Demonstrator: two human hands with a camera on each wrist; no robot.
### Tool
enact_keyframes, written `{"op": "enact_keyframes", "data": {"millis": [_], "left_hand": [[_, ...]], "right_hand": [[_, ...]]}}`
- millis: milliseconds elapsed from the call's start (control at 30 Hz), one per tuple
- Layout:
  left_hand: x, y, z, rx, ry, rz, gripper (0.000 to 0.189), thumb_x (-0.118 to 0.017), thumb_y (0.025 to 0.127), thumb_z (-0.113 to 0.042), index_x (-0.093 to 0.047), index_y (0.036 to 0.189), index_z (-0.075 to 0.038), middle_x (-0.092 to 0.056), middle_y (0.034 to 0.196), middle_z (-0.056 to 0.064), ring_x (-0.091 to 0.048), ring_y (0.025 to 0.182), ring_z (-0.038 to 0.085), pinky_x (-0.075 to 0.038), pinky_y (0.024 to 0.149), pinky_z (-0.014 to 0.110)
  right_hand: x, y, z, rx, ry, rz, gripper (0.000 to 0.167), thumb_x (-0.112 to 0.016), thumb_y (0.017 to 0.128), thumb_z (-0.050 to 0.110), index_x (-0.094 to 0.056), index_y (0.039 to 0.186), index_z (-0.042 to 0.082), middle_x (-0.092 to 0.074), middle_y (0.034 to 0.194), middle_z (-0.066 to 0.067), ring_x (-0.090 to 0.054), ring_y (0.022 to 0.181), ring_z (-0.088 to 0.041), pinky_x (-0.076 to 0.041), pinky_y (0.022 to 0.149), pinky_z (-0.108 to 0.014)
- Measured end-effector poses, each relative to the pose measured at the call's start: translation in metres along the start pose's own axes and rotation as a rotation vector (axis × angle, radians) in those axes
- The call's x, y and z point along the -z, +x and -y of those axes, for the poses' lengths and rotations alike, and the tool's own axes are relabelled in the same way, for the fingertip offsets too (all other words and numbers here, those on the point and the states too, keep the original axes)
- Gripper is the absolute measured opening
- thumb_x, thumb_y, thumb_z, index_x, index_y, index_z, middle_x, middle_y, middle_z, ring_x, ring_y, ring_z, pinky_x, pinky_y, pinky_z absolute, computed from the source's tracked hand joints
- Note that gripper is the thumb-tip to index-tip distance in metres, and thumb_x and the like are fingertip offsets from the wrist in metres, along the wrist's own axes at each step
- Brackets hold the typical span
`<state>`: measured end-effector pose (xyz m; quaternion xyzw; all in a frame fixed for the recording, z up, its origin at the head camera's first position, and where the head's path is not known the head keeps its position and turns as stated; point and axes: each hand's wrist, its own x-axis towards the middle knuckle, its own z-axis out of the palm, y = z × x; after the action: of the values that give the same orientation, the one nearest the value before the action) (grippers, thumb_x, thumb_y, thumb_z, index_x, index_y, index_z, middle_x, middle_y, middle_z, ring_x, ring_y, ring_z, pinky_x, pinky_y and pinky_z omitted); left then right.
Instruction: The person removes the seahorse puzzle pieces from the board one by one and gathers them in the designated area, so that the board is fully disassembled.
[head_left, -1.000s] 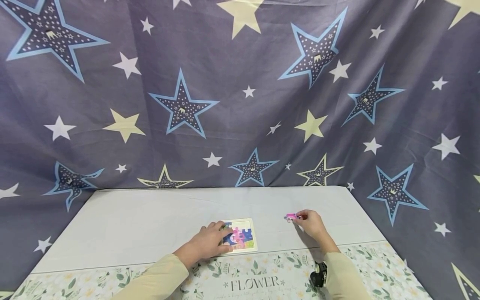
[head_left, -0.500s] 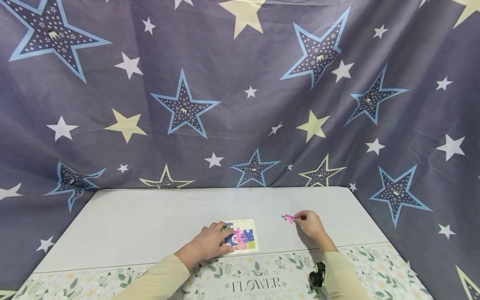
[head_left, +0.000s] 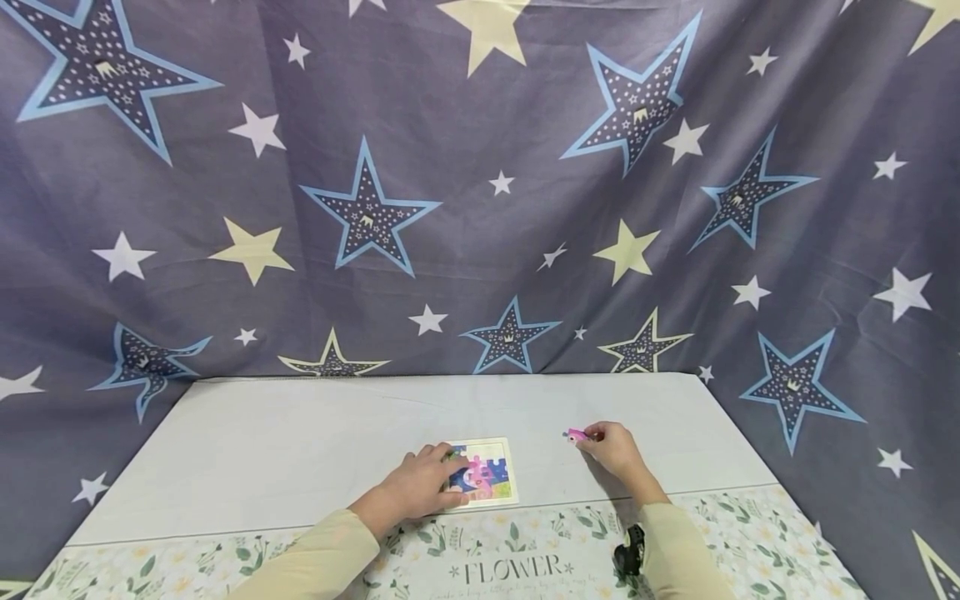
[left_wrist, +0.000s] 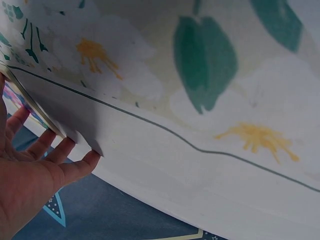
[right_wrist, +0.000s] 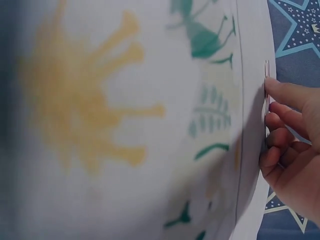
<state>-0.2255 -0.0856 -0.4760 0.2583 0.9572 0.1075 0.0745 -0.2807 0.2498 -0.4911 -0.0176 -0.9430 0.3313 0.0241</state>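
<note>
A small jigsaw puzzle in a cream-framed tray (head_left: 513, 482) lies on the white part of the table. Pink, blue and green pieces fill much of it, while its upper part shows a pale bare area. My left hand (head_left: 420, 483) rests over the tray's left side, thumb near the lower edge. In the left wrist view, its spread fingertips are at the frame's edge and the tabletop. Right of the tray, my right hand (head_left: 617, 450) pinches a pink puzzle piece (head_left: 575, 435) between thumb and fingers. Edge-on, the piece (right_wrist: 267, 70) looks thin in the right wrist view.
A floral cloth (head_left: 517, 542) printed with "FLOWER" covers the table's near part. Behind the white tabletop (head_left: 322, 433) hangs a dark curtain (head_left: 450, 167) with stars. A black strapped device (head_left: 630, 550) sits at the right wrist.
The pink piece has turned slightly in my right hand, and the fingers have shifted farther over it, a little leftward. My left hand has stayed on the tray.
</note>
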Motion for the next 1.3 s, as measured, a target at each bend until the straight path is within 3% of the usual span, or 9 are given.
{"op": "enact_keyframes", "data": {"millis": [867, 1300], "left_hand": [[0.0010, -0.0021, -0.0015, 0.010, -0.004, -0.007, 0.062, -0.054, 0.086, -0.057, -0.049, 0.136, -0.020, -0.044, 0.137, 0.012, -0.044, 0.125, 0.032, -0.037, 0.099, 0.060], [0.0023, -0.0011, -0.0014, 0.020, -0.021, 0.012, 0.062, -0.054, 0.087, -0.057, -0.049, 0.136, -0.020, -0.044, 0.138, 0.012, -0.044, 0.126, 0.032, -0.037, 0.100, 0.059]], "right_hand": [[-0.0015, 0.0038, -0.0028, 0.003, -0.005, -0.015, 0.022, -0.068, 0.084, 0.011, -0.067, 0.100, -0.003, -0.065, 0.085, -0.011, -0.053, 0.072, -0.018, -0.045, 0.059, -0.027], [0.0010, -0.0015, 0.0002, 0.012, 0.066, -0.003, 0.022, -0.067, 0.083, 0.010, -0.066, 0.100, -0.003, -0.061, 0.082, -0.011, -0.051, 0.065, -0.016, -0.044, 0.052, -0.026]]}}
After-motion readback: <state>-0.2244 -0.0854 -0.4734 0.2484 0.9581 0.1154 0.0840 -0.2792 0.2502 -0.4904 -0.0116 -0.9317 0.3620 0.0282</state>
